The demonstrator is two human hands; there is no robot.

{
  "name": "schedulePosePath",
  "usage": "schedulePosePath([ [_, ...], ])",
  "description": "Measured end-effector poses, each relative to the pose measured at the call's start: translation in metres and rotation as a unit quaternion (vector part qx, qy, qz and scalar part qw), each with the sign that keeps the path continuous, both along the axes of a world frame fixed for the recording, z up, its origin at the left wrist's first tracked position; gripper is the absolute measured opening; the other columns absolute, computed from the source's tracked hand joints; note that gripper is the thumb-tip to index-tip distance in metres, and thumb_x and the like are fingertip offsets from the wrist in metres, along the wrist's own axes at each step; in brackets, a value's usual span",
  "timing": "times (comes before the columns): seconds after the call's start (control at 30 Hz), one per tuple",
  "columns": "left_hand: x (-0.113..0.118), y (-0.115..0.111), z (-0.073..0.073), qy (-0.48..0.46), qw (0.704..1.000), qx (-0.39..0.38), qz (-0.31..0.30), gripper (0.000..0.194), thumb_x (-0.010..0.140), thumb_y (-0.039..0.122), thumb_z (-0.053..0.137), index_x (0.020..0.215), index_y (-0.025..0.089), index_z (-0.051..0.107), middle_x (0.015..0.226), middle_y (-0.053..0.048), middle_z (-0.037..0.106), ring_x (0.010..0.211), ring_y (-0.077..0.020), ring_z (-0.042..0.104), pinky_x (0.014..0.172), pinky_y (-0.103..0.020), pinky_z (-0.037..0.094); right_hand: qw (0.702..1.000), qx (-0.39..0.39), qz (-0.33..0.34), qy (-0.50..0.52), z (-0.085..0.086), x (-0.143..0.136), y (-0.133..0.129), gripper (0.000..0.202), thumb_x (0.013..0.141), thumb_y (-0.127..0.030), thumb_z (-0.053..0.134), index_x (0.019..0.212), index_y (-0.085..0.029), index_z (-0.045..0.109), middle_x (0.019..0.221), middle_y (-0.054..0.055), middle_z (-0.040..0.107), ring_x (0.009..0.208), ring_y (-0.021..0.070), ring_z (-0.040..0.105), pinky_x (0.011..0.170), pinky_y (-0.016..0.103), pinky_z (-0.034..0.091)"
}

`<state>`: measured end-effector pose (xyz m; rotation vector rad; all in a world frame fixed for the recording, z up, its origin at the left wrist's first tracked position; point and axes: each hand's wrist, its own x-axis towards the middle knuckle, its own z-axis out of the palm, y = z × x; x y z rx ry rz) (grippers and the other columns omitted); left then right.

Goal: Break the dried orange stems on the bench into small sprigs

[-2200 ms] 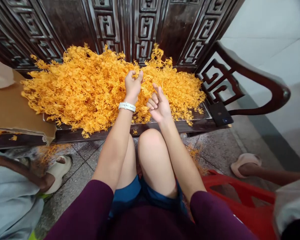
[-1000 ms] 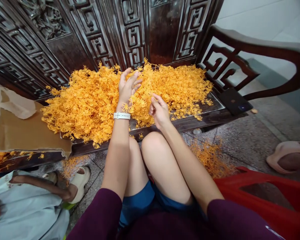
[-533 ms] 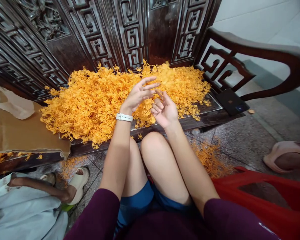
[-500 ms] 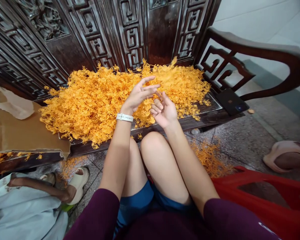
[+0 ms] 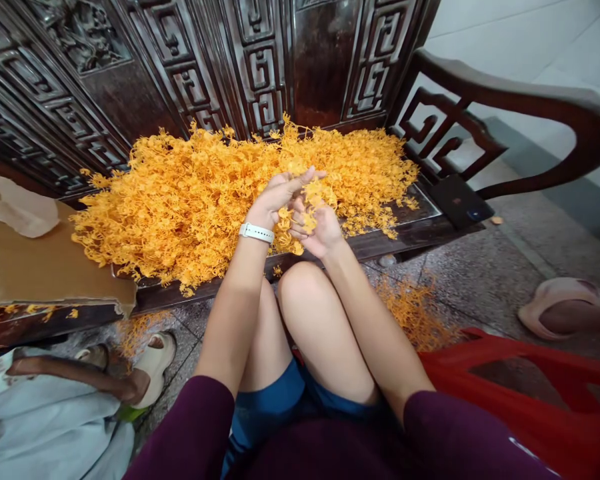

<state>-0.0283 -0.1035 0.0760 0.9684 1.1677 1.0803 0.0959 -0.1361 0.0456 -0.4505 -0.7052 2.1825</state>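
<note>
A cluster of orange plastic flower pieces (image 5: 314, 193) lies between my two hands, just above the front of a big orange heap (image 5: 195, 193). My left hand (image 5: 279, 195), with a white watch band (image 5: 257, 232) on its wrist, reaches over the cluster from the left, its fingertips closed at the top. Below and to the right, my right hand (image 5: 324, 232) has its palm turned up and its fingers curled around the lower part of the cluster. Some fingertips of both hands are hidden behind the orange pieces.
The heap rests on a dark carved wooden bench (image 5: 405, 223). A black phone (image 5: 460, 201) lies at its right end, cardboard (image 5: 45, 260) at the left. Orange scraps (image 5: 413, 313) litter the floor. A red plastic stool (image 5: 510, 373) stands at right; another person's sandalled foot (image 5: 153, 373) is at left.
A blurred orange piece in the air above the heap's right side is gone. My hands, earlier apart with nothing clear in them, now have an orange cluster between them. The left hand has lowered slightly.
</note>
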Motion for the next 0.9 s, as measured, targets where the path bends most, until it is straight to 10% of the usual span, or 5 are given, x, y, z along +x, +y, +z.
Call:
schedulePosePath([
  [0.2, 0.004, -0.009, 0.001, 0.045, 0.992, 0.008, -0.118, 0.069, 0.090, 0.078, 0.063, 0.057, 0.016, 0.060, 0.054, -0.004, 0.065, 0.044, -0.0102, 0.063, 0.043, -0.020, 0.043, 0.999, -0.009, -0.014, 0.037, 0.008, 0.006, 0.004, 0.053, 0.114, -0.049, 0.022, 0.070, -0.022, 0.036, 0.049, -0.010, 0.014, 0.041, 0.0085, 0.002, 0.038, 0.019, 0.017],
  [0.5, 0.007, -0.010, 0.007, -0.026, 0.990, 0.000, -0.135, 0.019, 0.094, 0.033, 0.078, 0.095, 0.015, 0.071, 0.066, 0.000, 0.073, 0.051, -0.0083, 0.067, 0.046, -0.016, 0.047, 0.998, -0.034, -0.009, 0.047, 0.002, 0.010, 0.005, 0.058, 0.112, -0.059, 0.029, 0.067, -0.023, 0.026, 0.050, -0.010, 0.015, 0.043, 0.0085, 0.003, 0.038, 0.019, 0.022],
  [0.9, -0.001, 0.000, -0.006, -0.068, 0.987, 0.087, -0.117, 0.044, 0.076, 0.011, 0.085, 0.119, 0.017, 0.076, 0.109, -0.010, 0.082, 0.079, -0.0139, 0.076, 0.060, -0.019, 0.055, 0.997, 0.025, -0.052, -0.052, -0.011, -0.003, 0.006, 0.044, 0.107, -0.052, 0.047, 0.076, -0.022, 0.049, 0.052, -0.008, 0.030, 0.043, 0.0078, 0.020, 0.043, 0.018, 0.027],
])
